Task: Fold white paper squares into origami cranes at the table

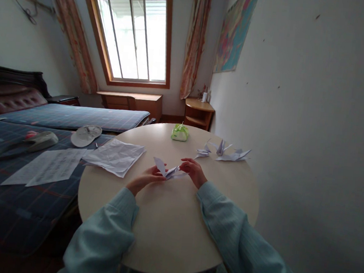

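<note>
- Head view: folded paper (171,173) between the two hands, near the middle of the tabletop (173,226), straight ahead of the body; seemingly just above the surface, though cannot tell whether touching it;
- long axis mostly left to right, across the line of sight, from the left fingers towards the right fingertips; pale flap (159,165) raised at the left end, leaning outward; slimmer part pointing right, below the right fingertips;
- left hand (148,178) closed on the near left side of the paper, thumb towards the body, fingertips showing behind; nearer of the two to the paper's middle, so apparently the steadying one;
- right hand (194,170) at the opposite end, reaching in from the right with bent fingers; at or just beside the paper's right part; cannot tell whether pinching or merely touching;
- hands apart from each other, with only the paper bridging the gap;
- beyond the right hand and farther right, folded paper birds (221,149), well apart from the fingers;
- left of the left hand, loose paper sheets (115,158) at the tabletop's edge, beside the bed (26,211); straight beyond the paper, near the far rim, a green-and-white pack (180,133)
</note>
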`<state>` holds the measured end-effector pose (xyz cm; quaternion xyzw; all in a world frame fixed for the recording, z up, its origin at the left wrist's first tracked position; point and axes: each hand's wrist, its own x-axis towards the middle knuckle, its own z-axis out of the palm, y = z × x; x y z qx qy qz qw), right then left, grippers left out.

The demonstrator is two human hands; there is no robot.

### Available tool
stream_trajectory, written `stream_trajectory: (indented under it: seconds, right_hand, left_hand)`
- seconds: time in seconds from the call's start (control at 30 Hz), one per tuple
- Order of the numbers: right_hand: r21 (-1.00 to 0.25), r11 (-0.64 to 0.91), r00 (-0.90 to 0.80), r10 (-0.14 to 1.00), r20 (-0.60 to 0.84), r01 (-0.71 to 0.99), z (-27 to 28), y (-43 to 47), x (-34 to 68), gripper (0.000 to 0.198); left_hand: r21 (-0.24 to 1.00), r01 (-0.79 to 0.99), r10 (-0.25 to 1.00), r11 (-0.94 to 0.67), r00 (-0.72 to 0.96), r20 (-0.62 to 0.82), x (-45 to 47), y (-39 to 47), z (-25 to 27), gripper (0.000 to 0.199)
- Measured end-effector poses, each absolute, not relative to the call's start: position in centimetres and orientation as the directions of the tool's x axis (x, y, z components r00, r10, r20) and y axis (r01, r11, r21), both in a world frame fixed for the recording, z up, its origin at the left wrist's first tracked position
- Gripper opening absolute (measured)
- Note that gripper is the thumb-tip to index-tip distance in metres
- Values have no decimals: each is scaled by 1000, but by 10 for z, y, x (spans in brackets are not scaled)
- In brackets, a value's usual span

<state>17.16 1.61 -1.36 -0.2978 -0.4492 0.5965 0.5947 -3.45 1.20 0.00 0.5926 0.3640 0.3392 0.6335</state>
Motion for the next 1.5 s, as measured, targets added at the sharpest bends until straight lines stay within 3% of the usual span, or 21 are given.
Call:
stream_trajectory:
  seconds: [0.23, 0.47, 0.83, 0.93, 1.13, 1.23, 1.37, 1.5]
  right_hand:
    - [-898, 56, -193, 969, 154, -435, -10, 13, 169, 30]
    - [-902, 56, -120, 986, 119, -428, -10, 15, 169, 49]
    - [-937, 139, -26, 988, 155, -320, -14, 15, 170, 57]
    - [-946, 161, -29, 984, 176, -281, -14, 16, 170, 55]
    - [-967, 177, -150, 967, 205, -185, -18, 17, 169, 33]
    - [-973, 171, -170, 966, 197, -152, -22, 16, 162, 33]
    - [-984, 156, -185, 968, 169, -87, -27, 16, 153, 34]
    - [-984, 137, -145, 978, 152, -110, -29, 17, 151, 52]
  left_hand:
    - [994, 56, 875, 90, 472, -106, -32, 13, -6, 55]
    - [993, 20, 930, 113, 349, -113, -31, 14, -4, 38]
    - [982, -123, 977, 141, 181, -117, -31, 17, -5, 38]
    - [983, -143, 982, 114, 165, -90, -31, 18, -6, 37]
    - [987, -130, 988, 97, 130, -80, -32, 19, -7, 41]
    - [992, -118, 991, 40, 128, -25, -29, 14, -6, 37]
    - [976, -147, 955, -162, 227, 193, -19, 4, -1, 26]
    - [966, -147, 902, -212, 350, 251, -13, -3, 6, 27]
